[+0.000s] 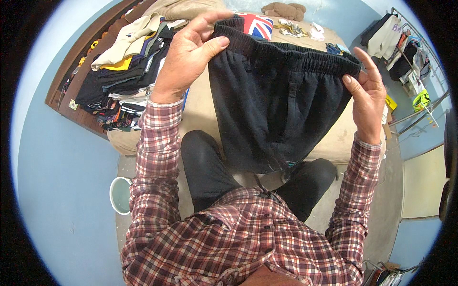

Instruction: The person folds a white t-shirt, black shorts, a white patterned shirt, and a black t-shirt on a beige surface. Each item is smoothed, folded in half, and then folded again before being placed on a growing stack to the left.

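Note:
Black shorts or trousers with a gathered elastic waistband [282, 96] hang spread out between my two hands, above my knees and the front of the bed. My left hand [191, 53] pinches the left end of the waistband, its thumb on the near side. At the right end of the waistband, my right hand [368, 89] grips with thumb and fingers. The garment's lower edge hangs near my lap, where a small greenish mark shows. The fabric covers much of the bed behind it.
A tall pile of folded clothes [132, 71] stands on the left of the beige-covered bed [196, 107]. At the back lie a Union Jack cushion [259, 26], a brown plush item [284, 11] and small garments [293, 28]. A clothes rack [411, 46] is right; a white bucket [121, 196] stands left.

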`<state>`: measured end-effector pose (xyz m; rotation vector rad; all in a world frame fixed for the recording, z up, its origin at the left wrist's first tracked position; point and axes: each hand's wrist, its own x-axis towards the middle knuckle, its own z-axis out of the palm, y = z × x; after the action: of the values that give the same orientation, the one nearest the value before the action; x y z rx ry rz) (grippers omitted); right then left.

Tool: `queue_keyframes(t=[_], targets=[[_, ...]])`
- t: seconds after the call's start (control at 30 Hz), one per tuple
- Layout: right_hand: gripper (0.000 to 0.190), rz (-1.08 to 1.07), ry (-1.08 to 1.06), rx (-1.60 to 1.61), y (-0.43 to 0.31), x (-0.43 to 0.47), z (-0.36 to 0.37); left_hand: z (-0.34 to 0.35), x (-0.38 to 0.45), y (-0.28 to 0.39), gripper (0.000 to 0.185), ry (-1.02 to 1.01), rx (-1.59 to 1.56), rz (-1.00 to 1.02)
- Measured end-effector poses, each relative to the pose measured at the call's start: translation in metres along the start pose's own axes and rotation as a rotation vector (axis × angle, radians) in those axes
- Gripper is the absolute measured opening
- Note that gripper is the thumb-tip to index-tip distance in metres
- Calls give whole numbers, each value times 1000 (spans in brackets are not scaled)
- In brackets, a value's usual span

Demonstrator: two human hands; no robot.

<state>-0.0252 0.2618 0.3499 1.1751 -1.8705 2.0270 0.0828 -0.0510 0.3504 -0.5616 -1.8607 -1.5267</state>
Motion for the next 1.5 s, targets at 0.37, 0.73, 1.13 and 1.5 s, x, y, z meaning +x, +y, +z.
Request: queue_keyframes(t=[0.37, 0.73, 1.13, 1.5], targets=[[30, 41, -153, -107, 14, -5, -22, -13, -3, 15, 26, -272, 341, -143], [29, 231, -206, -131, 9, -3, -23, -1, -9, 1, 30, -67, 127, -210], [32, 180, -198, -157, 22, -7, -46, -6, -9, -6, 37, -395, 327, -392], [40, 277, -170, -110, 0, -46, -22, 20, -41, 29, 39, -49, -13, -648]])
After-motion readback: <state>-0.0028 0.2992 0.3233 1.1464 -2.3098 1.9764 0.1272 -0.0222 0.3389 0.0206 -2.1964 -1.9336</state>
